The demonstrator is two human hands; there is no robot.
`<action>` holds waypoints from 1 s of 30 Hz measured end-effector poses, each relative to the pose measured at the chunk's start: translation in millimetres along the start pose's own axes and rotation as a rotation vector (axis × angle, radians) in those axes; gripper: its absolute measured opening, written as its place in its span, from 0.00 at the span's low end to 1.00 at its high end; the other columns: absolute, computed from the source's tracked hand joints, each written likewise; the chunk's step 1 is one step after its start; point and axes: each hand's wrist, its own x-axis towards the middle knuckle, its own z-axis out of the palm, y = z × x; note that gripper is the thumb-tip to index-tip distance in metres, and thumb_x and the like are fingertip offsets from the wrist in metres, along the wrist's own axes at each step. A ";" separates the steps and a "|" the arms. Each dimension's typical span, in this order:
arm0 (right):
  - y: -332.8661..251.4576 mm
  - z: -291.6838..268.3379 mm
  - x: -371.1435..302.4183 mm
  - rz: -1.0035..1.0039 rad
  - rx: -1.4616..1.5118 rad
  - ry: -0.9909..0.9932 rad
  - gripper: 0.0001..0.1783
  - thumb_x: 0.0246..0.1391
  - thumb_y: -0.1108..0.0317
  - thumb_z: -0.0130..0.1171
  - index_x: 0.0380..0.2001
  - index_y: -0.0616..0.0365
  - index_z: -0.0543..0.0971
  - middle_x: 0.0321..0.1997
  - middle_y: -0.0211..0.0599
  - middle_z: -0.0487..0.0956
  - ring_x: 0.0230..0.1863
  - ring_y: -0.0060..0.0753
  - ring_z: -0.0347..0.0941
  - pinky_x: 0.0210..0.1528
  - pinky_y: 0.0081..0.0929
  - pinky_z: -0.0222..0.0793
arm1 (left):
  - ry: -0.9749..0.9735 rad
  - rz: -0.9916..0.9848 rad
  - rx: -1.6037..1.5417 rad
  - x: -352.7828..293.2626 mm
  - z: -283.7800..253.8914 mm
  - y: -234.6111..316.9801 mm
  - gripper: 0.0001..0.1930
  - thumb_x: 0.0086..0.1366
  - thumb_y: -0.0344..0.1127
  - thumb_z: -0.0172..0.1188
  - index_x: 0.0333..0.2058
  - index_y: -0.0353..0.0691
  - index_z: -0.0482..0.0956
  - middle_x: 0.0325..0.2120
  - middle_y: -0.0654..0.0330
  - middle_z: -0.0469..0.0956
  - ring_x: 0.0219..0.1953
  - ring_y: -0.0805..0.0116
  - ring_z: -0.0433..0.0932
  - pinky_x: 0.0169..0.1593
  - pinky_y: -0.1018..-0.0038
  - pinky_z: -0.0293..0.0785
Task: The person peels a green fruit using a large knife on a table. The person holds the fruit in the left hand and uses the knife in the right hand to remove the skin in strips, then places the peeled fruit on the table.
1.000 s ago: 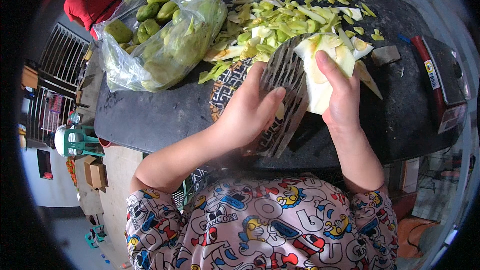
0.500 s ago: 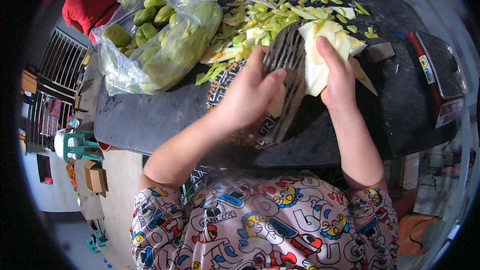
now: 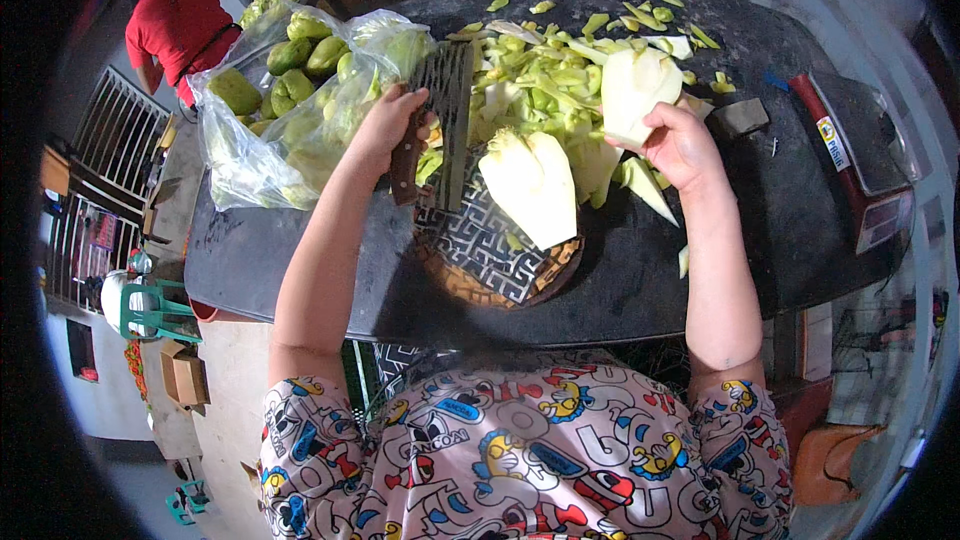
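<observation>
Held a knife (image 3: 452,130) by its handle in the left hand (image 3: 392,125), at the left edge of the board (image 3: 475,252); held a pale gourd piece (image 3: 638,90) in the right hand (image 3: 685,143), up and right of the board. Showed a second piece (image 3: 532,195) on it. Judged both pieces stiff, light, slick; best gripped by the flanks. Could not make out the grip's far side.

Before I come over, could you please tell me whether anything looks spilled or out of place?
Green cuttings lie heaped directly on the dark table, with stray bits scattered beyond the pile, so it looks untidy. Nothing clearly stands out about the wide-bladed knife in the left hand.
</observation>
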 end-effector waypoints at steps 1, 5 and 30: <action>3.2 2.4 0.2 -0.008 -0.017 -0.004 0.40 0.40 0.81 0.45 0.62 0.53 0.55 0.58 0.48 0.65 0.54 0.61 0.69 0.46 0.60 0.72 | 0.012 0.059 0.108 18.2 -8.2 -16.8 0.19 0.65 0.41 0.52 0.50 0.39 0.62 0.22 0.59 0.73 0.17 0.71 0.71 0.20 0.73 0.69; 8.0 5.1 0.4 -0.041 -0.071 0.030 0.41 0.38 0.82 0.46 0.60 0.49 0.55 0.57 0.49 0.66 0.49 0.60 0.72 0.41 0.55 0.75 | 0.130 0.295 0.667 10.3 1.2 -11.0 0.30 0.62 0.44 0.56 0.57 0.34 0.57 0.30 0.50 0.78 0.28 0.56 0.80 0.30 0.66 0.76; 48.0 4.8 10.7 0.103 0.004 0.152 0.20 0.63 0.54 0.45 0.50 0.55 0.73 0.46 0.31 0.77 0.45 0.29 0.75 0.45 0.31 0.73 | -0.152 0.552 0.271 -9.0 186.7 20.9 0.26 0.69 0.51 0.42 0.48 0.29 0.72 0.43 0.41 0.75 0.48 0.52 0.75 0.53 0.65 0.67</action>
